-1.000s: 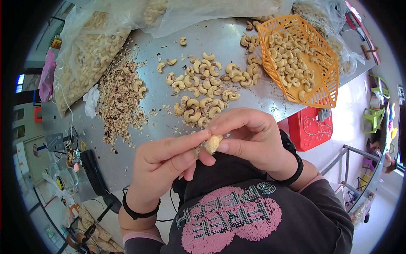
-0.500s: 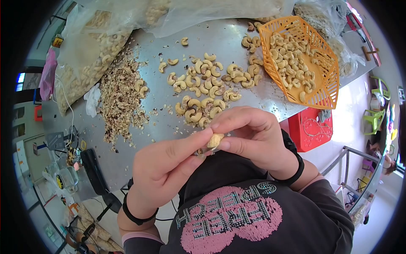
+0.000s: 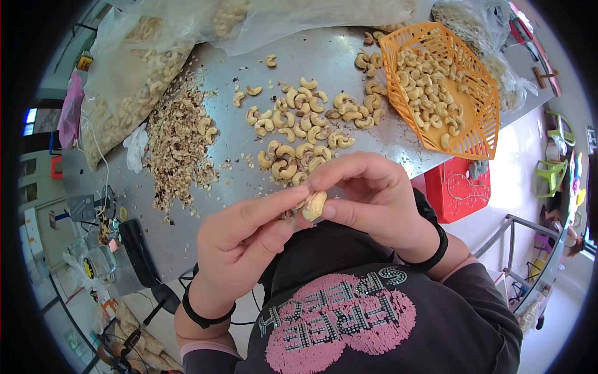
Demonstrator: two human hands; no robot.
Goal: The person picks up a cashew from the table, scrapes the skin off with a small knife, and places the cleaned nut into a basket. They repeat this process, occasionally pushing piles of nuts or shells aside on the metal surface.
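A pale cashew nut (image 3: 314, 206) is pinched between the fingertips of my right hand (image 3: 367, 196), over the table's near edge. My left hand (image 3: 243, 235) meets it from the other side, index fingertip close to the nut. Between my left thumb and index finger sits something small and partly shiny, too hidden to name. Just beyond my hands lies a group of cashews (image 3: 293, 163) with brown skin patches. More cashews (image 3: 302, 112) are spread farther back on the metal table (image 3: 240, 68).
An orange basket (image 3: 398, 106) of cashews stands at the back right. A heap of skin flakes (image 3: 180, 146) lies left, beside a large clear bag of cashews (image 3: 124, 93). A red stool (image 3: 456, 192) is below the table's right side.
The cashew has turned between my fingertips and shows a larger, smoother side. My left thumb has drawn slightly back from it. The things on the table look the same.
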